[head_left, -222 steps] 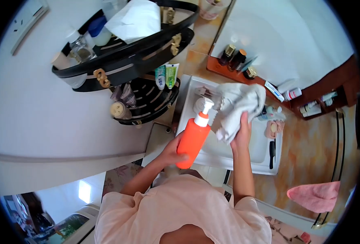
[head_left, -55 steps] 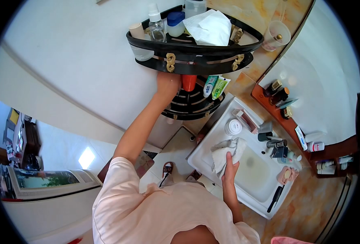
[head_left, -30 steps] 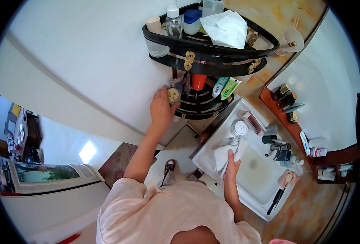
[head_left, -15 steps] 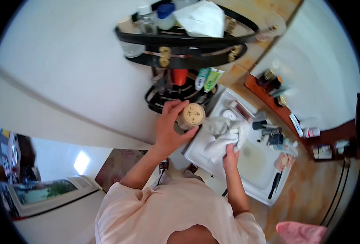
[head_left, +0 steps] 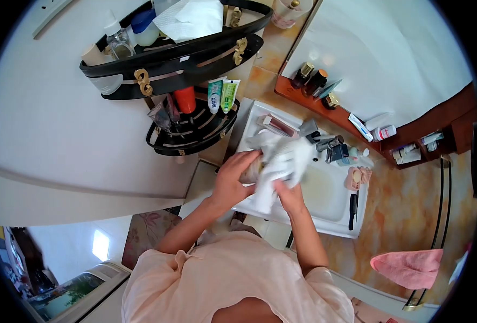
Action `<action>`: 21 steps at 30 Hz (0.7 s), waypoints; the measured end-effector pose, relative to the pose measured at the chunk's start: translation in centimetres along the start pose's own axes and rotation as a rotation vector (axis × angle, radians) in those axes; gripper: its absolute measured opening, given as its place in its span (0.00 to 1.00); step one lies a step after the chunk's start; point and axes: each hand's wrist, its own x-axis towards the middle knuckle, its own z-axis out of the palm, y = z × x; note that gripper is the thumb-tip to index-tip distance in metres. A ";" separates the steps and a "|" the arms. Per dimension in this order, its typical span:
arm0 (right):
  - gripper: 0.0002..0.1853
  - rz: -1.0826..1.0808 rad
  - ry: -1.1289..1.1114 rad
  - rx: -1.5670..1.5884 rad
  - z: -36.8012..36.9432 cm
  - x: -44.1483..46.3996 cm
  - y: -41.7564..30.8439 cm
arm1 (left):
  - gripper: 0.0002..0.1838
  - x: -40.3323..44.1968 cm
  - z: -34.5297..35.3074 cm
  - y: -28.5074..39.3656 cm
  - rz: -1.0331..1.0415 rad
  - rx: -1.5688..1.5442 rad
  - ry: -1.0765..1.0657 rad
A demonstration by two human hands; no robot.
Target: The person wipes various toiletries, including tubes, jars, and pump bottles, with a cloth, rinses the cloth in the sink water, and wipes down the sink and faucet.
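Observation:
My left hand is wrapped round a small jar, whose lid is mostly hidden behind the cloth. A crumpled white cloth is gripped in my right hand and lies against the jar, partly smeared by motion. Both hands are over the near left side of the white sink. Beyond them, a long box lies on the sink's back rim. A black corner shelf holding a red cup and two toothpaste tubes stands to the upper left.
A higher black shelf carries bottles and white tissue. Several bottles, a pink soap dish and a black comb line the sink's right rim. A wooden ledge runs beneath the mirror. A pink towel hangs at lower right.
The cloth has come left onto the jar and now covers much of its lid, which faced up before. Both hands are closer together. The view has shifted, so the shelves appear further left.

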 end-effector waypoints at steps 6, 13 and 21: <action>0.24 -0.064 0.134 0.057 1.2 0.7 -1.3 | 0.28 0.3 -0.3 1.2 0.224 0.205 -0.088; 0.23 0.193 0.207 0.909 -1.6 -1.1 2.6 | 0.35 -0.4 -1.3 1.5 0.045 -0.127 -0.112; 0.25 -0.139 0.019 -0.070 2.8 0.9 -2.6 | 0.28 -0.6 -1.1 -0.4 0.059 0.121 -0.099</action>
